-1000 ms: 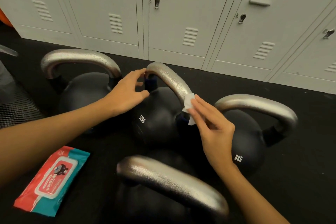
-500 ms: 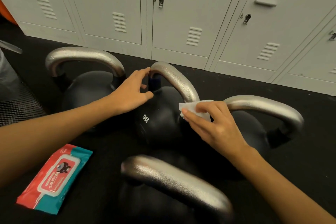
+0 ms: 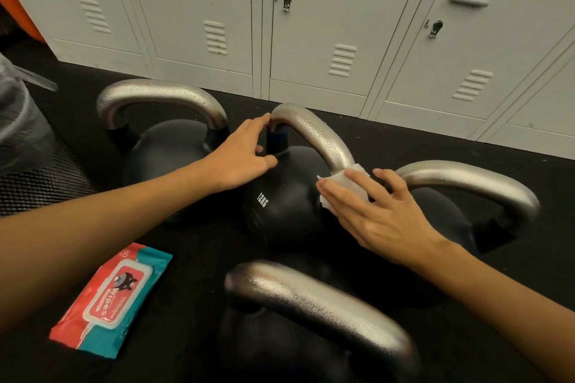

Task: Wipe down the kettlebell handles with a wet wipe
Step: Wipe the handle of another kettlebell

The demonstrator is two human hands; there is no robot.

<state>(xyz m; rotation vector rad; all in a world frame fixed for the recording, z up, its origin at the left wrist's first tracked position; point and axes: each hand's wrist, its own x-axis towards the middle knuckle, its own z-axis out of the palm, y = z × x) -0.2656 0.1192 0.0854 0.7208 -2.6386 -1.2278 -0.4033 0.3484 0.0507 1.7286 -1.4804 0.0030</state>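
Item: 12KG kettlebell (image 3: 280, 205), centre of 4 on the black floor (image 3: 389, 134).

Change: within 1 s the right hand (image 3: 382, 214) has flattened, fingers extended, pressing the wet wipe (image 3: 345, 186) at the near base of the silver handle (image 3: 314, 134), lower than before. Likely this handle's last section.

Left hand (image 3: 242, 158): fingers curled round the handle's far leg, steadying.

Surroundings: wipes pack (image 3: 109, 298) on floor, near left; grey lockers (image 3: 311, 25) behind. The 8KG kettlebell's handle (image 3: 466, 180) crowds the right hand; the nearest handle (image 3: 320, 301) lies below the arms.
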